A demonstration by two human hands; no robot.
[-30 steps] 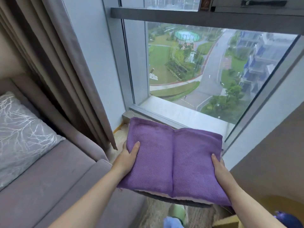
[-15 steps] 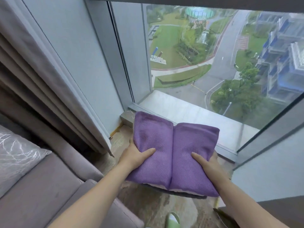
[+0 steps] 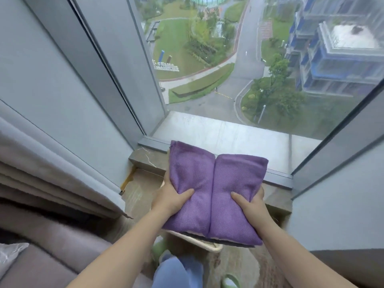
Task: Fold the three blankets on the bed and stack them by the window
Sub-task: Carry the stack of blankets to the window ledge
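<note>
Blankets (image 3: pixel 212 190), folded and stacked with purple on top, held low before the window (image 3: pixel 239 59).
Grey curtain (image 3: pixel 52 173) hangs left, a sofa (image 3: pixel 41 256) beneath it; the stone sill (image 3: pixel 149 161) lies under the stack's far edge. Left hand (image 3: pixel 170 199) and right hand (image 3: pixel 252 202) grip opposite sides, thumbs pressed on top, arms stretched forward.

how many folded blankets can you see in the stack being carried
3 by their edges: the purple blanket on top, a dark layer under it, a cream one at the bottom. Only slivers of the lower two show, so more may be hidden.
</note>
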